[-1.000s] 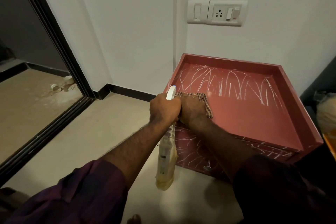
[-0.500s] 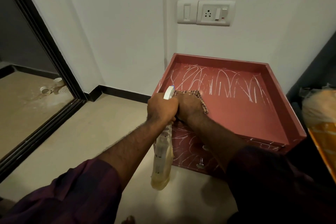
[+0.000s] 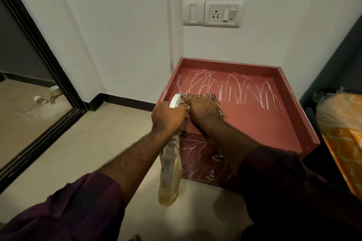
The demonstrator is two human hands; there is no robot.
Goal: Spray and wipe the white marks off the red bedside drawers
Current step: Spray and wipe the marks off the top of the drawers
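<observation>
Red drawers (image 3: 254, 123) top: R hand (image 3: 203, 110) fingers curled, gripping cloth (image 3: 214, 98); L hand (image 3: 168, 117) fingers wrapped round spray bottle (image 3: 169, 172).

We see a dark purple, plum-toned garment on both arms. The left sleeve (image 3: 68, 211) is soft cloth with faint darker bands and loose folds. Its edge ends partway up the arm, so the left forearm (image 3: 135, 152) is bare and shows fine dark hair. The right sleeve (image 3: 284, 186) looks darker to us, nearly black in shadow, and ends likewise above the bare, hairy right forearm (image 3: 229, 137). The left hand (image 3: 168, 117) and right hand (image 3: 203, 111) are uncovered.
</observation>
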